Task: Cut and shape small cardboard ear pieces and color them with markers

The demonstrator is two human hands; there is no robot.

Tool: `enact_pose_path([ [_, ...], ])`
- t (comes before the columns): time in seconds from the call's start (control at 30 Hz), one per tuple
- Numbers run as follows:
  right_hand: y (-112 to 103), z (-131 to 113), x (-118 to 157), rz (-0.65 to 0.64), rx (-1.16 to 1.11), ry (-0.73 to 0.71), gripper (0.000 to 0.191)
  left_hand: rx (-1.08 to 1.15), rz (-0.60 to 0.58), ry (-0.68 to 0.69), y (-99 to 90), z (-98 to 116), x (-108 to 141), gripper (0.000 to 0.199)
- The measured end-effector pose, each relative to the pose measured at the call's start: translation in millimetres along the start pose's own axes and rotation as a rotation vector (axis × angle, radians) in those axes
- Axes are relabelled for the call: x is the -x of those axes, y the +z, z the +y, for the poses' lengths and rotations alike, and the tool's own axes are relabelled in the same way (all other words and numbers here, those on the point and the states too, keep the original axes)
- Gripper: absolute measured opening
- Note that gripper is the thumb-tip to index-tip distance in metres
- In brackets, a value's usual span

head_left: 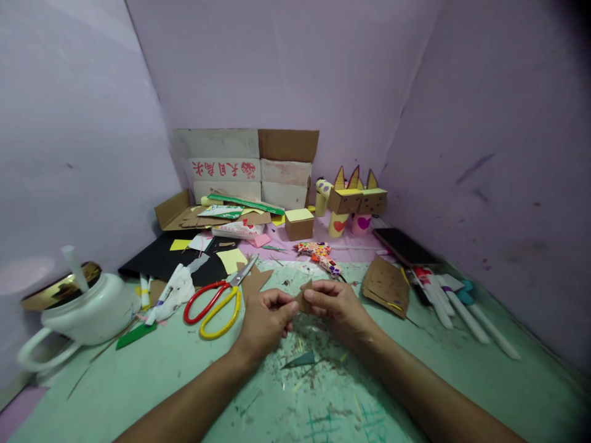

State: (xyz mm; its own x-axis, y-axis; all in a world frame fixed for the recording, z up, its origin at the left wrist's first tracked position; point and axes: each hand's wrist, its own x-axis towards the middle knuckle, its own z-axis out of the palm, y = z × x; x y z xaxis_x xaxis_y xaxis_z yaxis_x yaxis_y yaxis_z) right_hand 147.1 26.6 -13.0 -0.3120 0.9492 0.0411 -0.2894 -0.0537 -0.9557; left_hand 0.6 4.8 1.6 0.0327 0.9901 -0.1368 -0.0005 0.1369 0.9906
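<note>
Between my two hands is a small piece of brown cardboard (pixel 303 299), held just above the table. My right hand (pixel 338 307) pinches it between thumb and fingers. The fingertips of my left hand (pixel 272 315) are closed at its left edge. Left of my hands lie scissors (pixel 234 284) with one red and one yellow handle, blades apart. A cut cardboard scrap (pixel 255 280) is partly under the blades. Below my hands, a small dark green pointed scrap (pixel 300 359) rests among crumbs on the green tabletop (pixel 194 387).
At the back are a cardboard box (pixel 299 227) and cardboard animal figures (pixel 351 203) on paper cups. A patterned glue gun (pixel 318 251) lies in front of them. On the right are a cardboard pad (pixel 386 287) and several white markers (pixel 462 307). A white mug (pixel 87 311) stands left.
</note>
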Motion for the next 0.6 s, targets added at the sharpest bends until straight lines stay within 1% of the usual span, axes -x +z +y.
enact_pose_path([
  [0.07, -1, 1, 0, 0.012, 0.006, -0.016, 0.023, -0.032, 0.012, 0.042, 0.4, 2, 3, 0.018],
  [0.1, -2, 1, 0, 0.022, 0.010, -0.015, 0.022, -0.052, 0.019, 0.084, 0.3, 2, 5, 0.017],
  [0.13, -2, 1, 1, 0.033, 0.017, -0.014, 0.020, -0.082, 0.032, 0.145, 0.0, 2, 6, 0.016],
  [0.27, -3, 0, 2, 0.060, 0.076, -0.049, 0.017, -0.275, 0.087, 0.472, -3.3, 1, 12, 0.014],
  [0.3, -2, 0, 2, 0.075, 0.089, -0.052, 0.017, -0.315, 0.088, 0.521, -4.3, 1, 13, 0.014],
  [0.37, 0, 0, 3, 0.092, 0.099, -0.040, 0.018, -0.354, 0.086, 0.560, -5.8, 1, 14, 0.016],
  [0.43, 2, -1, 3, 0.082, 0.080, -0.020, 0.020, -0.341, 0.092, 0.533, -6.2, 1, 14, 0.017],
  [0.47, 3, -2, 3, 0.072, 0.067, -0.004, 0.020, -0.320, 0.090, 0.487, -6.1, 2, 13, 0.017],
  [0.53, 5, -2, 3, 0.069, 0.040, 0.055, 0.021, -0.262, 0.059, 0.336, -5.7, 1, 9, 0.016],
  [0.6, 6, -3, 4, 0.094, 0.015, 0.151, 0.022, -0.197, -0.011, 0.147, -5.4, 0, 5, 0.015],
])
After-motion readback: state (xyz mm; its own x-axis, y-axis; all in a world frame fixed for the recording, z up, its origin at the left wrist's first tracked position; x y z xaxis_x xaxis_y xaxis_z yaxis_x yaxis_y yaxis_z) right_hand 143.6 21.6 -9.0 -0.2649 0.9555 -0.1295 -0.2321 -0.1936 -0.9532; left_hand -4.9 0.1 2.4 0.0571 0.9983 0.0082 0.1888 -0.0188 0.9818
